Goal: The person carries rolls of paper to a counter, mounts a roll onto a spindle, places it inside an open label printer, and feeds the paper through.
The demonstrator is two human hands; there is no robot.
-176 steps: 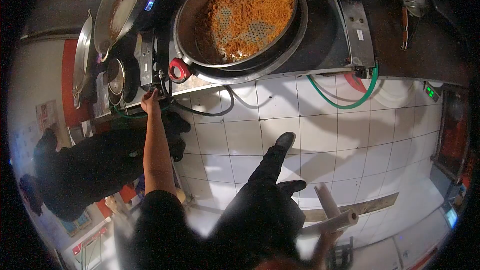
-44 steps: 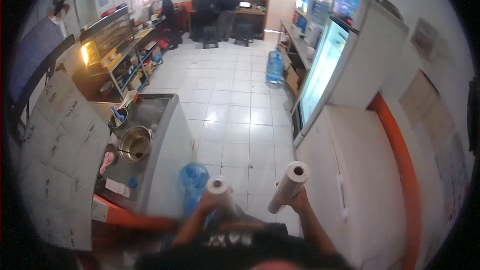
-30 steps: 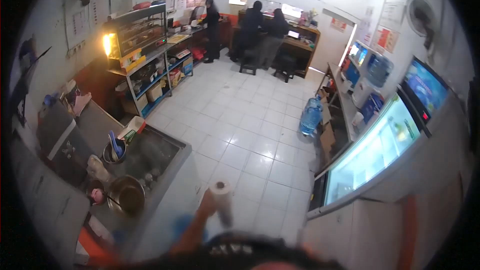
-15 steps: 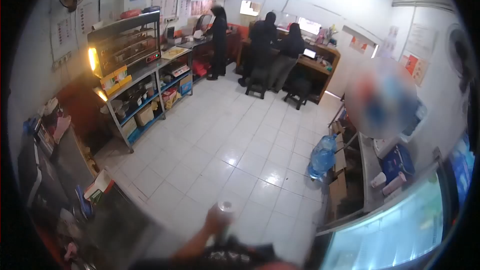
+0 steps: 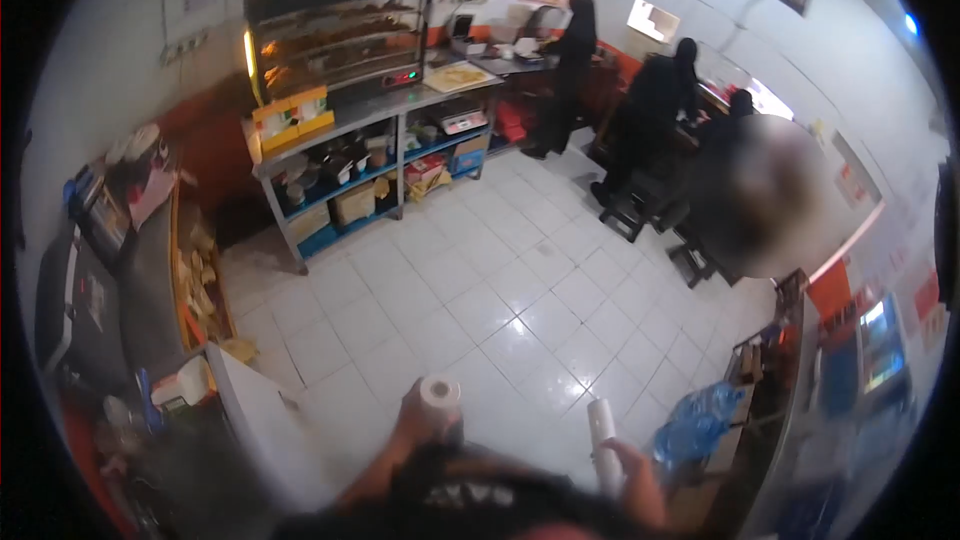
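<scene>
My left hand point(image 5: 412, 418), low in the middle of the view, is closed around a pale roll point(image 5: 441, 395) whose round end with a dark core faces up. To its right, my right hand point(image 5: 636, 475) grips a slim white roll point(image 5: 602, 430) that stands nearly upright and tilts a little left. The two rolls are apart, both held above the tiled floor. What the rolls are made of I cannot make out. Dark clothing hides part of both forearms.
A lit food warmer point(image 5: 345, 40) stands on a metal shelf unit point(image 5: 400, 130) at the left. Large blue water bottles point(image 5: 695, 425) are at the right. Three people in dark clothes point(image 5: 650, 105) are near the far counters, with black stools point(image 5: 628, 212) behind two of them.
The view has turned, so the food warmer and people sit further right. My right hand has come into view with the slim white roll. My left hand still holds its roll.
</scene>
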